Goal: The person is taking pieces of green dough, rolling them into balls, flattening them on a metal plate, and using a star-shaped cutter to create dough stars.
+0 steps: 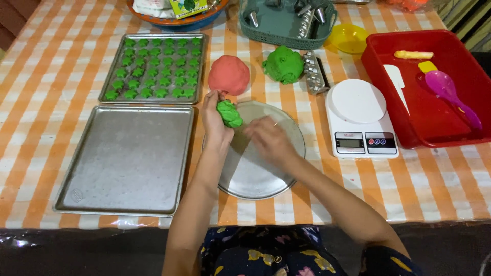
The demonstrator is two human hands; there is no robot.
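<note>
On the checked cloth (46,76), your left hand (214,118) squeezes a green lump (229,113) over the round plate (255,176), so crumbs land there. Your right hand (269,139) is blurry; fingers unclear.

An orange-and-white checked tablecloth (41,102) covers the table.

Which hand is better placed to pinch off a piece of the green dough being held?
Probably the right hand: it is free, blurred, over the round metal plate, close beside the green dough lump. The left hand already grips that lump.
</note>
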